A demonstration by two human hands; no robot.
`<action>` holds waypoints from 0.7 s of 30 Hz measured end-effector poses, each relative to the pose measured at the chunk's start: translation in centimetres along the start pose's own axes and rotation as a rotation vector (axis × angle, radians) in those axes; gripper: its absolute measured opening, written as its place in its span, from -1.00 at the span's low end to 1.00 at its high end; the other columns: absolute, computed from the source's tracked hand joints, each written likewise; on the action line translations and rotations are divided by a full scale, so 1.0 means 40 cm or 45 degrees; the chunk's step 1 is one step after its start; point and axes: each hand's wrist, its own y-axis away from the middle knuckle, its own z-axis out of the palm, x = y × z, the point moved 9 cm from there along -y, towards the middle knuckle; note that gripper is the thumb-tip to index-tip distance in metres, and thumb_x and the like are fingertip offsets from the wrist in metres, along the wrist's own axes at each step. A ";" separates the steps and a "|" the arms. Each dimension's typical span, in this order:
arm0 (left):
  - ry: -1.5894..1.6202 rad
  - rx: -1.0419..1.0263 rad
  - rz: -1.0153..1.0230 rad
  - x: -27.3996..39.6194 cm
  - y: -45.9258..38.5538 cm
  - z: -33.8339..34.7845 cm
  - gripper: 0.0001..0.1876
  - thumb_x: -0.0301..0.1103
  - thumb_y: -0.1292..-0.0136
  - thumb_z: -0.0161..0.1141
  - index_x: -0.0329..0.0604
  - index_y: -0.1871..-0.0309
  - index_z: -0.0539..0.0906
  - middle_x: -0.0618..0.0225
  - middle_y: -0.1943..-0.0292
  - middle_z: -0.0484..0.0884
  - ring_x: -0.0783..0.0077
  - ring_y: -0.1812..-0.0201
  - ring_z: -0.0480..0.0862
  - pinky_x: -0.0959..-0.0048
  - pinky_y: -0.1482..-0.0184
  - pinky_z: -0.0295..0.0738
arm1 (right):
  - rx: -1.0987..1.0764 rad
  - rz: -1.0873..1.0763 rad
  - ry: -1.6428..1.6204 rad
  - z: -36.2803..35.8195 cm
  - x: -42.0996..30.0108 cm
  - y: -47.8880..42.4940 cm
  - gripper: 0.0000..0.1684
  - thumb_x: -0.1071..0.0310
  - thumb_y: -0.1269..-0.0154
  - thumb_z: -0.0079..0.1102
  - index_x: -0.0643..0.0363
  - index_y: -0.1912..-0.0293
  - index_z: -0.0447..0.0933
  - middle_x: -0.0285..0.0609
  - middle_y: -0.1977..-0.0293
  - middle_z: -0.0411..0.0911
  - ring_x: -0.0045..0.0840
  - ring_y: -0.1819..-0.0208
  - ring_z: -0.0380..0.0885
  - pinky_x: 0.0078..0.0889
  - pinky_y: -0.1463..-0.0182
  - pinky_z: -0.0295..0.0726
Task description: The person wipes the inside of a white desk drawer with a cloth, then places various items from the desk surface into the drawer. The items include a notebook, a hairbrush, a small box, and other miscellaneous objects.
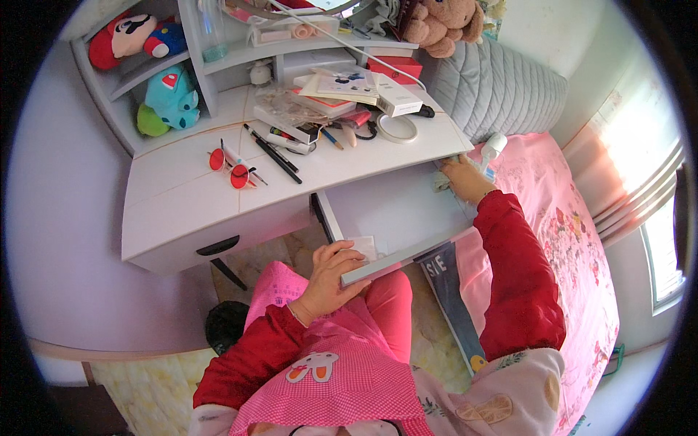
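A drawer (398,207) stands pulled out from under a white desk (185,196). My left hand (335,272) grips the drawer's front left corner, its fingers over the rim beside a small pale square item (363,248) lying inside. At the drawer's far right corner, my right hand (463,177) is pressed on a crumpled greyish cloth (443,181); its fingertips are partly hidden under the desk's edge.
On the desktop lie red-lensed glasses (229,168), black pens (272,155), a tape roll (397,128), a white box (399,98) and piled papers. Plush toys (172,98) sit in the shelf. A bed with a pink sheet (567,218) is at the right, a white bottle (493,146) near the desk corner.
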 end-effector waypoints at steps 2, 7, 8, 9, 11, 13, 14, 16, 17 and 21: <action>-0.016 -0.018 -0.004 -0.003 0.003 0.000 -0.67 -0.19 -0.13 0.37 -0.17 0.11 0.68 0.36 -0.02 0.59 0.20 -0.30 0.36 0.13 -0.29 0.05 | 0.048 -0.090 0.168 -0.024 -0.022 0.015 -0.65 0.51 -0.10 0.09 0.24 0.07 0.58 -0.04 -0.06 0.53 -0.20 -0.20 0.40 -0.18 -0.35 0.28; -0.032 -0.024 -0.008 0.002 0.000 -0.004 -0.68 -0.19 -0.13 0.36 -0.17 0.12 0.67 0.36 -0.02 0.59 0.20 -0.29 0.36 0.12 -0.29 0.06 | -0.079 -0.001 -0.089 -0.027 0.008 0.086 -0.70 0.42 -0.07 0.11 0.19 0.14 0.62 0.03 0.12 0.61 -0.17 -0.01 0.56 -0.15 -0.14 0.50; -0.030 -0.020 -0.007 0.003 -0.001 -0.005 -0.68 -0.19 -0.13 0.36 -0.17 0.13 0.67 0.35 -0.02 0.59 0.20 -0.29 0.37 0.12 -0.28 0.06 | -0.134 -0.005 -0.107 -0.023 0.013 0.109 -0.71 0.40 -0.06 0.12 0.18 0.16 0.62 0.05 0.17 0.62 -0.14 0.05 0.59 -0.14 -0.07 0.54; -0.028 -0.017 -0.004 0.005 -0.002 -0.005 -0.69 -0.19 -0.13 0.35 -0.18 0.13 0.67 0.35 -0.02 0.59 0.19 -0.29 0.37 0.12 -0.28 0.06 | -0.188 -0.007 -0.125 -0.020 0.016 0.130 -0.71 0.39 -0.04 0.13 0.17 0.18 0.63 0.06 0.22 0.63 -0.10 0.11 0.61 -0.13 -0.01 0.58; -0.031 -0.016 -0.005 0.005 -0.003 -0.007 -0.69 -0.20 -0.14 0.35 -0.18 0.13 0.67 0.35 -0.02 0.59 0.20 -0.29 0.37 0.12 -0.28 0.06 | -0.221 0.048 -0.216 -0.022 0.021 0.148 -0.73 0.36 -0.02 0.15 0.14 0.22 0.63 0.00 0.30 0.64 -0.06 0.18 0.60 -0.11 0.01 0.57; -0.024 -0.017 -0.006 0.002 -0.004 -0.006 -0.69 -0.20 -0.14 0.34 -0.18 0.13 0.66 0.35 -0.01 0.59 0.20 -0.29 0.37 0.12 -0.28 0.06 | -0.340 0.157 -0.276 -0.012 0.036 0.153 -0.68 0.38 -0.01 0.14 0.12 0.16 0.63 -0.06 0.24 0.63 -0.07 0.13 0.53 -0.14 -0.04 0.51; -0.016 -0.021 -0.011 -0.002 -0.001 0.000 -0.69 -0.20 -0.14 0.34 -0.18 0.13 0.66 0.35 -0.01 0.59 0.19 -0.29 0.36 0.12 -0.28 0.06 | -0.326 0.127 -0.221 -0.009 0.034 0.146 -0.68 0.38 -0.01 0.14 0.13 0.16 0.63 -0.06 0.24 0.63 -0.06 0.13 0.53 -0.13 -0.03 0.51; -0.002 -0.016 -0.013 -0.004 0.001 0.003 -0.70 -0.20 -0.14 0.34 -0.17 0.13 0.66 0.35 -0.01 0.59 0.20 -0.30 0.36 0.11 -0.29 0.06 | -0.298 0.064 -0.118 0.008 0.018 0.125 -0.69 0.39 -0.01 0.14 0.15 0.17 0.63 -0.05 0.24 0.63 -0.04 0.12 0.53 -0.11 -0.02 0.51; 0.005 -0.005 -0.008 -0.003 -0.001 0.001 -0.70 -0.20 -0.14 0.34 -0.17 0.13 0.66 0.35 -0.01 0.59 0.20 -0.30 0.36 0.11 -0.29 0.06 | -0.286 0.056 -0.026 0.017 0.016 0.108 -0.70 0.41 -0.01 0.14 0.17 0.18 0.62 -0.06 0.24 0.63 -0.04 0.12 0.53 -0.13 -0.04 0.50; 0.026 0.008 0.008 0.004 -0.004 -0.008 -0.70 -0.19 -0.14 0.35 -0.16 0.13 0.67 0.35 -0.01 0.59 0.20 -0.29 0.36 0.10 -0.30 0.05 | -0.196 0.019 0.216 0.032 -0.005 0.027 -0.75 0.45 -0.04 0.12 0.21 0.22 0.61 -0.07 0.23 0.63 -0.06 0.05 0.50 -0.19 -0.14 0.42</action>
